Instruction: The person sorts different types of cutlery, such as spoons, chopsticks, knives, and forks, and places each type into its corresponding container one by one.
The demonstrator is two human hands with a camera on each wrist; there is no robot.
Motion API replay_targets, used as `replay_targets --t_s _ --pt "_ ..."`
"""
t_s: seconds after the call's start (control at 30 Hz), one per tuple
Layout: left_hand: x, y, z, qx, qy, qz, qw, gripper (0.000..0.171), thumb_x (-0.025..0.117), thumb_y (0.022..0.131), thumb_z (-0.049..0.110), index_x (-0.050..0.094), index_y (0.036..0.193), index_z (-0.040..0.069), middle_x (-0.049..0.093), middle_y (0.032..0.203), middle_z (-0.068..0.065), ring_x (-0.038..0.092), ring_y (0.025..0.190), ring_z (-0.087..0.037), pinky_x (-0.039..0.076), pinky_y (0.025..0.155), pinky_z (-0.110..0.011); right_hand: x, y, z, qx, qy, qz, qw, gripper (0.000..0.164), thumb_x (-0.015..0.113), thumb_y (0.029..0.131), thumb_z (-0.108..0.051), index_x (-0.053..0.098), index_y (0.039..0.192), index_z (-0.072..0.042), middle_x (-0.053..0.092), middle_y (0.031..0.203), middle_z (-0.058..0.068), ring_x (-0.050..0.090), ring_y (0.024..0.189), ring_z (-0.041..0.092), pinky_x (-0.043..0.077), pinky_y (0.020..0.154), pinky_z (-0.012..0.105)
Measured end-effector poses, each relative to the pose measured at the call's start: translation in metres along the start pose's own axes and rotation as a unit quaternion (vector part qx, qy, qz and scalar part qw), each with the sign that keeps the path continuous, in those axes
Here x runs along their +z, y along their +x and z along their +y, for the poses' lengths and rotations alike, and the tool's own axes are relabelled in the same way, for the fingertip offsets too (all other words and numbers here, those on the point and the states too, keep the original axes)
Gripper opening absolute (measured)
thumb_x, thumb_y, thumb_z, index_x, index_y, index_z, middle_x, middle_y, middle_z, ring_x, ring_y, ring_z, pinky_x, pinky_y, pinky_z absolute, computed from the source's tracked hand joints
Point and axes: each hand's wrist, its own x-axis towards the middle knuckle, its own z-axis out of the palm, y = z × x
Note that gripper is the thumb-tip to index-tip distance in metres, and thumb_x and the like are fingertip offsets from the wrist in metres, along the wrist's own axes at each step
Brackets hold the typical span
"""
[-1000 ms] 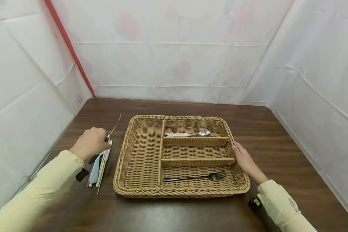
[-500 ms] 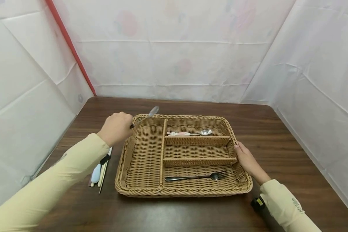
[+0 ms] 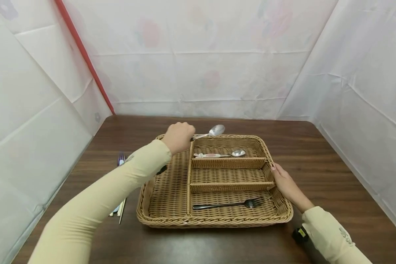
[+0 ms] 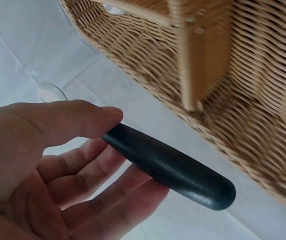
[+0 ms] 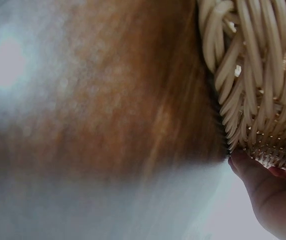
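My left hand (image 3: 179, 137) holds a spoon (image 3: 216, 130) above the back of a woven basket tray (image 3: 217, 221), near its long divider. The spoon's bowl points right. In the left wrist view, its dark rounded handle (image 4: 175, 167) lies between my thumb and fingers. At the tray's right side, my right hand (image 3: 286, 185) grips the rim; the right wrist view shows the thumb (image 5: 252, 172) against the weave. A spoon with a rabbit handle (image 3: 209, 156) lies in the back right compartment. The front right compartment has a dark fork (image 3: 217, 206).
Left of the tray, a purplish fork (image 3: 121, 160) and chopsticks (image 3: 121, 211) lie on the brown table (image 3: 320, 154), partly hidden by my left sleeve (image 3: 109, 198). White sheets (image 3: 198, 80) hang behind and at both sides.
My left hand has picked up the dark-handled spoon from the pile at the left and carried it right, over the tray's back. The right hand keeps its grip on the rim.
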Motion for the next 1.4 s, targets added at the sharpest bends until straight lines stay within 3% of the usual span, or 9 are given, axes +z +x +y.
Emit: replay_targets --t_s 0.2,0.33,0.53,0.77,1.0,1.07,1.23,1.4 --pt "0.01 0.025 0.026 0.03 0.015 -0.011 0.9994 0.013 0.06 0.083 -0.007 0.066 0.086 0.004 0.066 0.083 -0.011 0.064 0.077 -0.028 0.053 0.067 -0.042 0.004 0.0 0.003 -0.004 0.011 0.005 1.0 0.054 0.021 0.106 -0.028 0.02 0.146 0.007 0.029 0.143 0.036 0.025 0.133 0.049 0.022 0.104 0.061" --pt "0.019 0.033 0.037 0.031 0.017 -0.035 0.9988 0.017 0.056 0.088 -0.006 0.068 0.09 0.006 0.065 0.083 -0.009 0.062 0.075 -0.024 0.051 0.064 -0.037 0.007 0.0 0.004 -0.004 0.01 0.004 1.0 0.054 0.021 0.106 -0.029 0.02 0.146 0.008 0.029 0.143 0.036 0.024 0.133 0.049 0.021 0.105 0.06" --pt "0.034 0.044 0.046 0.032 0.04 -0.043 0.9978 0.013 0.058 0.093 0.001 0.069 0.09 0.007 0.066 0.083 -0.007 0.064 0.073 -0.021 0.053 0.065 -0.035 0.009 -0.002 0.005 0.002 0.009 0.014 1.0 0.054 0.022 0.106 -0.028 0.021 0.146 0.008 0.028 0.143 0.035 0.024 0.134 0.048 0.021 0.106 0.06" --pt "0.049 0.054 0.052 0.014 0.07 -0.061 0.9956 0.011 0.06 0.094 0.007 0.069 0.098 0.009 0.066 0.088 -0.006 0.064 0.077 -0.019 0.054 0.068 -0.033 0.007 -0.005 0.004 0.007 0.015 0.014 1.0 0.054 0.022 0.106 -0.029 0.021 0.146 0.007 0.03 0.143 0.035 0.027 0.133 0.048 0.022 0.105 0.06" --pt "0.054 0.06 0.06 0.016 0.075 -0.087 0.9932 0.014 0.061 0.093 0.009 0.068 0.104 0.012 0.067 0.095 -0.004 0.064 0.083 -0.018 0.053 0.07 -0.032 0.008 -0.007 0.003 0.008 0.022 0.013 1.0 0.059 0.022 0.105 -0.035 0.02 0.146 0.008 0.028 0.143 0.036 0.025 0.133 0.049 0.02 0.105 0.061" --pt "0.056 0.062 0.061 0.013 0.077 -0.095 0.9924 0.016 0.061 0.093 0.01 0.068 0.107 0.013 0.067 0.097 -0.004 0.065 0.083 -0.018 0.053 0.069 -0.032 0.009 -0.008 0.003 0.003 0.015 0.023 1.0 0.06 0.023 0.105 -0.036 0.023 0.145 0.007 0.031 0.141 0.036 0.029 0.131 0.05 0.025 0.104 0.06" --pt "0.071 0.069 0.057 -0.004 0.079 -0.121 0.9895 0.023 0.064 0.091 0.012 0.066 0.115 0.014 0.068 0.102 -0.003 0.065 0.083 -0.018 0.052 0.067 -0.031 0.01 -0.007 0.004 0.001 0.013 0.02 1.0 0.059 0.023 0.105 -0.035 0.023 0.146 0.007 0.033 0.14 0.037 0.031 0.129 0.051 0.028 0.102 0.06" --pt "0.086 0.077 0.054 -0.026 0.074 -0.126 0.9889 0.02 0.061 0.093 0.013 0.067 0.112 0.014 0.067 0.103 -0.004 0.064 0.085 -0.019 0.051 0.068 -0.032 0.007 -0.006 0.003 0.012 0.018 0.01 1.0 0.055 0.022 0.106 -0.029 0.019 0.147 0.008 0.028 0.144 0.035 0.024 0.134 0.048 0.02 0.106 0.059"
